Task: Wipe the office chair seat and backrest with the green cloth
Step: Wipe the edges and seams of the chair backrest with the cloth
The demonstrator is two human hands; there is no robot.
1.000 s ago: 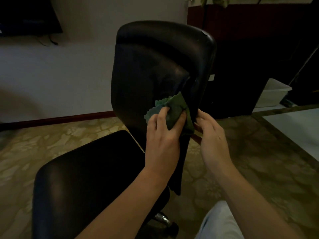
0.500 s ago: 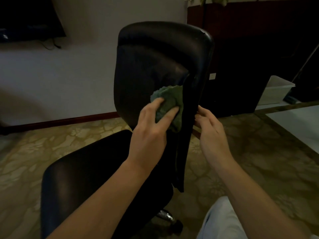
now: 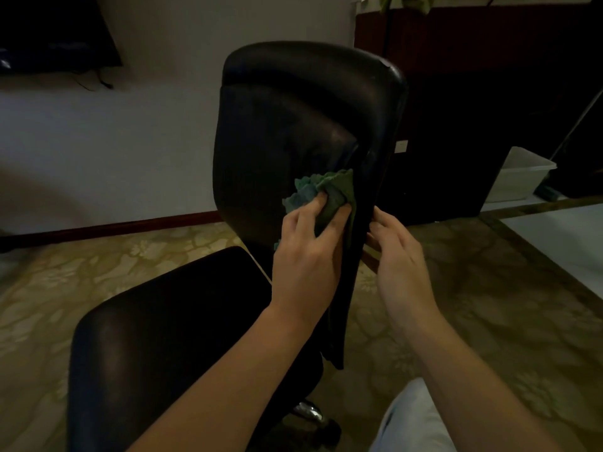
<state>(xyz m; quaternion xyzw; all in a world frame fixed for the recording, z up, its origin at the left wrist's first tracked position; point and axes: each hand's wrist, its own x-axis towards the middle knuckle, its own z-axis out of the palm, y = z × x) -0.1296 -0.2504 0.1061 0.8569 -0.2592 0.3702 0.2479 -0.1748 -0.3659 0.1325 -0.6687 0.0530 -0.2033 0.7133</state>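
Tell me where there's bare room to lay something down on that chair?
The seat is bare beside the left forearm; so is the backrest above the green cloth. Crowded: the backrest's lower right edge, where the left hand grips the cloth and the right hand holds the rim.

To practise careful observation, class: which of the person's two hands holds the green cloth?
The left hand grips the green cloth against the backrest; the right hand holds only the backrest's edge.
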